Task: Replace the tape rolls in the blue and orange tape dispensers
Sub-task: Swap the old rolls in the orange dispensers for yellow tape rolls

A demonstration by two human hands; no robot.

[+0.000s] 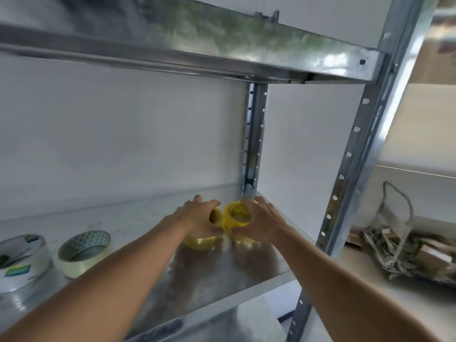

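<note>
Tape rolls, translucent yellow, stacked

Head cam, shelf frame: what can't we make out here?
- Yellow tape rolls: count and stacking unclear, head view; left hand and right hand cover them.
- Right hand's grip: fingers hidden behind the roll.
- Blue and orange dispensers: not in frame.
- White tape roll: cut off by left edge, label too blurred to read.
- Bundle at right: blurred, contents unclear.

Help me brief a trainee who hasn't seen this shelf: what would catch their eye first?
Both hands meet mid-shelf on yellow tape rolls: the left hand grips one roll, the right hand holds another. At the shelf's left end stand a pale tape roll and a white labelled roll.
</note>
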